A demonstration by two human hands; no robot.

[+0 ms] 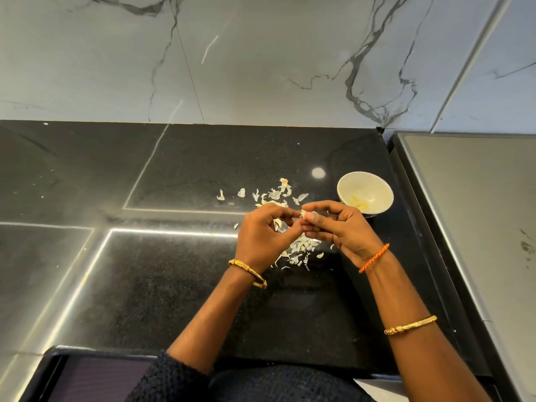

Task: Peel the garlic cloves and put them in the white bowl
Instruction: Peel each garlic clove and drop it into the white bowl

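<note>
- Peeling is mid-clove right now: both hands meet over the black counter (179, 285), and a small garlic clove (304, 213) sits pinched between them.
- Right hand (345, 227) has the clove, thumb and forefinger curled round it, with the pale tip poking out toward 9 o'clock. The other fingers are loosely bent below.
- Left hand (265, 233) comes in from 9 o'clock, fingertips pinched at the clove's tip, looks like it's picking at the skin. Can't tell whether a flap is actually caught, it's too small to see.
- White bowl (365, 195) sits at about 2 o'clock from the hands, just beside the right hand's knuckles, with a few peeled pieces already in the bottom.
- Loose skins (301, 248) are scattered under the hands and out toward 12 o'clock, so the mess is on the counter and not in the bowl, good.
- Tip for this step, I reckon: hold the clove firm but don't squash it, get a nail under the papery edge at the tip and pull along the length, turning the clove as you go.
- Drop is short, bowl's right there, just shake off stuck skin first.
</note>
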